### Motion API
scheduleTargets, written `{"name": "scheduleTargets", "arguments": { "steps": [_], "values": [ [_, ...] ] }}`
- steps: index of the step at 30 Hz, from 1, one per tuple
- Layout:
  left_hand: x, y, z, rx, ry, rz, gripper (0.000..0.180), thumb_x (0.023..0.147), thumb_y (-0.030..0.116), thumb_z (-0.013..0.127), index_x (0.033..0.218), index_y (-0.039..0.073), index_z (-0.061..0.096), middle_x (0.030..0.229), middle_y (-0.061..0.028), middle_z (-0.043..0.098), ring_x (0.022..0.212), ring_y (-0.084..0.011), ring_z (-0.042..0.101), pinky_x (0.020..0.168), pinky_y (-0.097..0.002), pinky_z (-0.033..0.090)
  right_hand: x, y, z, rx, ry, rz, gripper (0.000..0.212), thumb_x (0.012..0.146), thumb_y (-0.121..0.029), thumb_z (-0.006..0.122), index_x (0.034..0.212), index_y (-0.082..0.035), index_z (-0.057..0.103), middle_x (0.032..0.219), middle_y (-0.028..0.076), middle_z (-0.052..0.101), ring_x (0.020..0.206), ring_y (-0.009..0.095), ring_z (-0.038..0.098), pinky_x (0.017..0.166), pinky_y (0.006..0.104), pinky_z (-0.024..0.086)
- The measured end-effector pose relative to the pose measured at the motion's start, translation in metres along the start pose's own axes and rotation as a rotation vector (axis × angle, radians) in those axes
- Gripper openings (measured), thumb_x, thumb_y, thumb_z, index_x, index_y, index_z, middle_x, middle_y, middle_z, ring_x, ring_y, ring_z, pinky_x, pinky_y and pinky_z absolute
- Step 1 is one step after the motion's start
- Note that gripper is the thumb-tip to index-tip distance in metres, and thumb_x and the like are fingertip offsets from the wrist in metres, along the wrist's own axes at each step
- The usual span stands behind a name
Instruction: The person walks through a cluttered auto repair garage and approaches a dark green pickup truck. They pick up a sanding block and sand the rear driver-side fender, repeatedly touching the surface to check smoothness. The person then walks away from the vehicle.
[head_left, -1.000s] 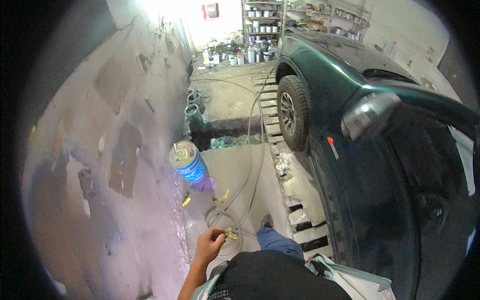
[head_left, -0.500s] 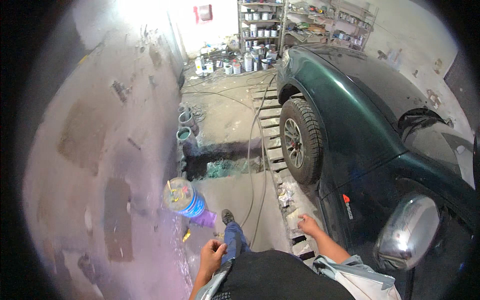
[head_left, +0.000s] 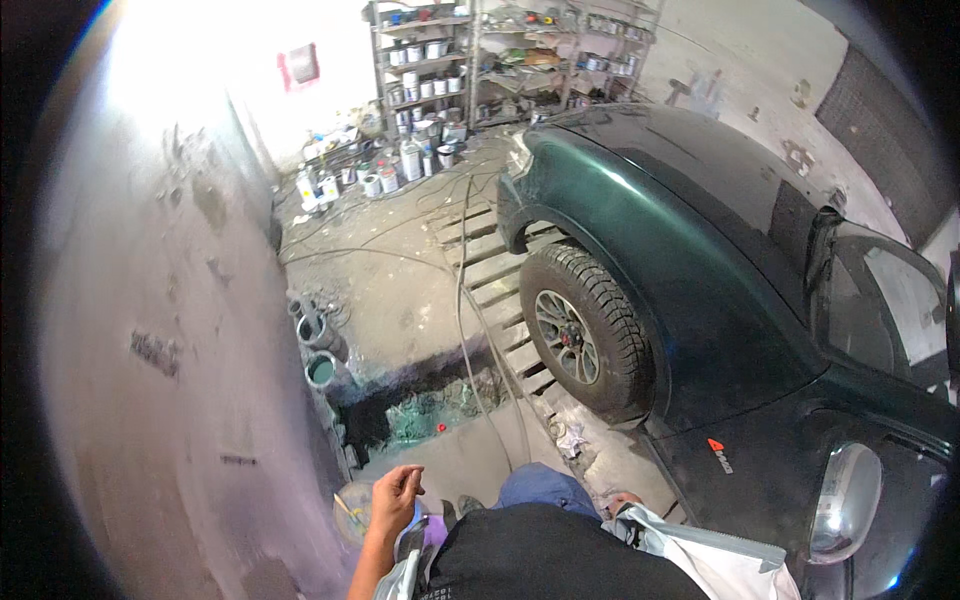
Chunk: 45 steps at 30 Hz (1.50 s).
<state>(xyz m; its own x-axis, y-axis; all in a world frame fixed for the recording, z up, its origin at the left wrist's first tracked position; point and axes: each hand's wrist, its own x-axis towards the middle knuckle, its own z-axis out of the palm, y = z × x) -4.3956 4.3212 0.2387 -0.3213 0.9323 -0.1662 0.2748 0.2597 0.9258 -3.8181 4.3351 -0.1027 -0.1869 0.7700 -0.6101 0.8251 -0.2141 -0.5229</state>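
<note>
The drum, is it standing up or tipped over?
Standing up: the drum shows its round top from above, with the left hand partly in front of it.

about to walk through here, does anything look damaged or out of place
Yes: a dark, rough-edged pit interrupts the grey concrete floor, with green-stained material inside, and long grey hoses trail across it, which looks untidy. The tall greyish plaster wall on the left looks damaged: dark scuffs mark its surface.

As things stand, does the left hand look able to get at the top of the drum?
Probably yes, perhaps with a bend: the left hand overlaps the drum in this view, and nothing visible blocks the way, though the drum appears to sit lower.
</note>
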Motion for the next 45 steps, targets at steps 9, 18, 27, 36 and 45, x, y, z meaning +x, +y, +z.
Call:
{"name": "scheduleTargets", "arguments": {
  "steps": [9,18,27,36,45],
  "values": [
    [0.155,-0.006,-0.009,0.059,0.017,-0.19,0.017,0.088,0.016,0.07,0.085,-0.001,0.064,0.067,-0.0011,0.061,0.061,-0.0062,0.053,0.057,-0.0234,0.044,0.158,-0.109,0.02,0.5,-0.083,0.142,0.041,0.076,-0.032,0.074,0.106,-0.005,0.068,0.097,0.014,0.07,0.088,0.026,0.067,0.078,0.0375,0.051],
    [0.315,0.031,-0.049,0.021,0.194,-0.134,0.018,0.091,0.013,0.066,0.082,0.002,0.055,0.068,0.0039,0.051,0.061,-0.0046,0.044,0.054,-0.0219,0.037,0.334,-0.311,-0.089,0.129,-0.122,0.156,0.038,0.081,-0.022,0.066,0.116,-0.007,0.065,0.091,0.013,0.069,0.075,0.022,0.067,0.069,0.0362,0.053],
    [0.529,-0.007,-0.065,-0.093,-0.023,-0.03,0.015,0.098,0.015,0.056,0.093,0.001,0.057,0.075,0.0015,0.053,0.068,-0.0054,0.045,0.06,-0.0218,0.039,0.436,-0.505,-0.189,0.442,0.088,0.222,0.042,0.081,-0.028,0.065,0.117,-0.007,0.063,0.105,0.018,0.068,0.097,0.032,0.066,0.084,0.0392,0.051],
    [0.773,0.025,-0.152,-0.091,-0.238,-0.115,0.019,0.095,0.018,0.062,0.091,-0.001,0.062,0.072,0.0035,0.055,0.065,-0.0049,0.046,0.06,-0.0219,0.041,0.476,-0.484,-0.154,0.575,-0.182,0.329,0.022,0.081,-0.022,0.065,0.094,-0.005,0.071,0.084,0.016,0.069,0.08,0.028,0.066,0.073,0.0427,0.049],
    [0.988,0.091,-0.157,0.06,-0.335,0.073,0.016,0.089,0.014,0.068,0.09,0.0,0.06,0.069,-0.0035,0.06,0.063,-0.0083,0.052,0.059,-0.0258,0.046,0.568,-0.719,-0.248,0.489,0.03,0.569,0.043,0.089,-0.022,0.062,0.125,0.001,0.055,0.088,0.015,0.065,0.069,0.023,0.062,0.06,0.0395,0.048]
  ]
}}
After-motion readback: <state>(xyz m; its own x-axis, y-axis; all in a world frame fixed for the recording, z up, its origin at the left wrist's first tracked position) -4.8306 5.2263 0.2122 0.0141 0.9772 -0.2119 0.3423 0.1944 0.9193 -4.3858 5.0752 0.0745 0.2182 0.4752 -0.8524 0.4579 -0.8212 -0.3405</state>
